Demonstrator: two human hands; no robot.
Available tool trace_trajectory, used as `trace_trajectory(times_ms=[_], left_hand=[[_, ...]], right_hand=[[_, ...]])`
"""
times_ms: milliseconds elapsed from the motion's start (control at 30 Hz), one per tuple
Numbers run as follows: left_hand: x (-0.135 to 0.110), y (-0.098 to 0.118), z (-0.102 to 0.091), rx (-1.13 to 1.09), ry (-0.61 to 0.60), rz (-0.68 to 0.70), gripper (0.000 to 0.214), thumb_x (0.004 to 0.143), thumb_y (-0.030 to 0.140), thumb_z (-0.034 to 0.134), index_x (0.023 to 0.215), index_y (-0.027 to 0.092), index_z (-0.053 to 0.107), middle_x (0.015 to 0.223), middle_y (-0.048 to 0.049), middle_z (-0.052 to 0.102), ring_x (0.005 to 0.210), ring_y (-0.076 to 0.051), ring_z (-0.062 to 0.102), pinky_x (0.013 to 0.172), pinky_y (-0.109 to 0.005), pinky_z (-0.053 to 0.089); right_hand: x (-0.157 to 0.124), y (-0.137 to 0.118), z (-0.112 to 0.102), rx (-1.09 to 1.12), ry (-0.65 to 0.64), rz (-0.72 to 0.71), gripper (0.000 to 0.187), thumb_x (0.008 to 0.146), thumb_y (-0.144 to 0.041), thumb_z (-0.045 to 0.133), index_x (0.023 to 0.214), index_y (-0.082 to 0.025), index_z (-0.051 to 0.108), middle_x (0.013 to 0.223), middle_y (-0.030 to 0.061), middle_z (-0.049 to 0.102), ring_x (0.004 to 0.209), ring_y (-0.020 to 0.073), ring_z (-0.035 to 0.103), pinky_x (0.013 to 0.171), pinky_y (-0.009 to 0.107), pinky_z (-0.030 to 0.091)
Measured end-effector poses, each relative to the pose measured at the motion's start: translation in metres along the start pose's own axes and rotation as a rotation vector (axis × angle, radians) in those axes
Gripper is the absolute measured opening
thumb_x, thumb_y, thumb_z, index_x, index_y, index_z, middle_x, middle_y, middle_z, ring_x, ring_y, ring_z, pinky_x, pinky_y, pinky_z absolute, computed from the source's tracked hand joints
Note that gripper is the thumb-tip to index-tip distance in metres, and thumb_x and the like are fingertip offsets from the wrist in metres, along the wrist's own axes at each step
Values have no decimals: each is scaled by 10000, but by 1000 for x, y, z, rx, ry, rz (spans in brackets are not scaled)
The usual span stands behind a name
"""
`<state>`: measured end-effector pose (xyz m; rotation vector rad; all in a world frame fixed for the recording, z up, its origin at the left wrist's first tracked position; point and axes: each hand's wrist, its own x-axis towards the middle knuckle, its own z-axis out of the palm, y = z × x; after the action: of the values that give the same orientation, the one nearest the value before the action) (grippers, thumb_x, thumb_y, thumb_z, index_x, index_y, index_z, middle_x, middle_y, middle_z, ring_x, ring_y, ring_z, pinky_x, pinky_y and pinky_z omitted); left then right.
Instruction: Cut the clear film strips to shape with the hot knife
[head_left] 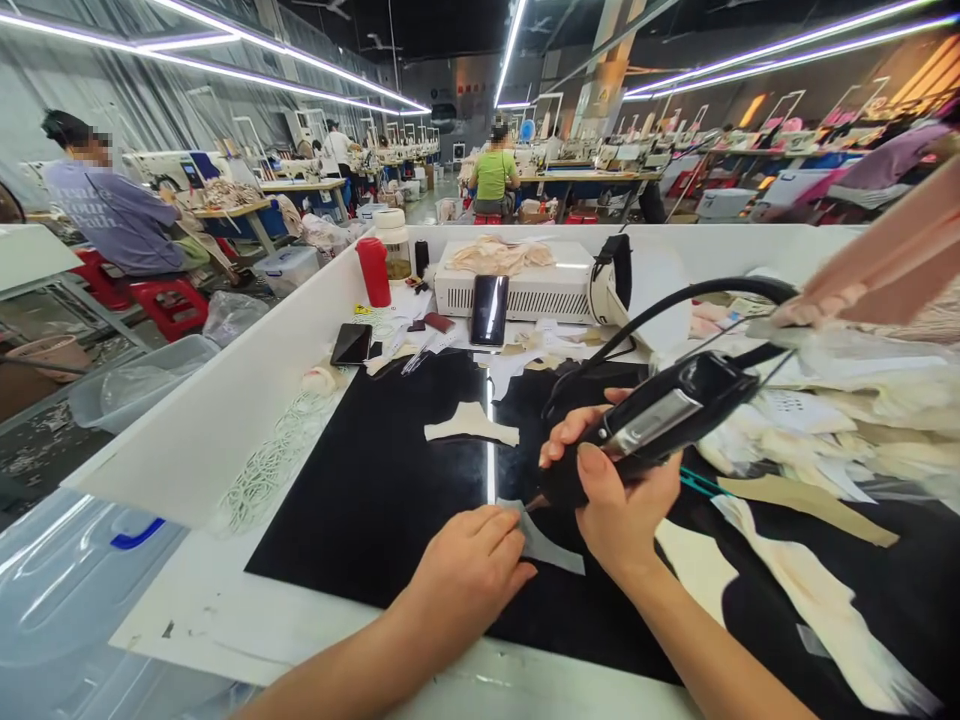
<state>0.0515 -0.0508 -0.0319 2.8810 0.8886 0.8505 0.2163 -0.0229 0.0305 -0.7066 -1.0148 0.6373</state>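
Note:
My right hand (pixel 626 510) is wrapped round a black corded handheld power tool (pixel 667 405) with a silver plate on its side. The tool is tilted, and its lower end is partly hidden by my fingers. On the black mat (pixel 352 500), my left hand (pixel 480 560) presses closed fingertips onto a curved grey piece (pixel 551 545), fabric or thin sheet. The rest of that piece reaches right, beneath the tool. A cream cut piece (pixel 471 424) of similar outline lies farther up the mat. Right of my right wrist is a pale yellow cut piece (pixel 694 565).
Tangled pale cord (pixel 270 465) lies at the left. Behind the mat are a white vented box (pixel 450 290), a phone (pixel 489 310) and a red cup (pixel 373 272). Fabric piles (pixel 810 420) and teal-handled scissors (pixel 701 483) are at right. People sit at sewing tables beyond the white rim (pixel 225 400).

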Motion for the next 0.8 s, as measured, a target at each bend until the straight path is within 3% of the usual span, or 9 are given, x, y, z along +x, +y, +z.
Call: trace_trajectory(times_ms=[500, 800], left_hand=[[0, 1, -2, 20, -17, -1, 224, 1034, 304, 576, 1123, 119, 666, 1221, -112, 727, 1129, -245, 696, 950, -378, 608], [0, 0, -3, 19, -12, 2, 231, 1031, 292, 577, 1132, 107, 671, 1224, -125, 730, 1129, -258, 699, 945, -386, 610]], right_hand=[[5, 12, 2, -23, 38, -34, 424, 858, -314, 773, 1187, -298, 507, 840, -50, 643, 604, 124, 632, 549, 289, 546], [5, 11, 7, -23, 60, -37, 376, 871, -215, 728, 1180, -299, 531, 830, -55, 650, 602, 127, 623, 563, 312, 548]])
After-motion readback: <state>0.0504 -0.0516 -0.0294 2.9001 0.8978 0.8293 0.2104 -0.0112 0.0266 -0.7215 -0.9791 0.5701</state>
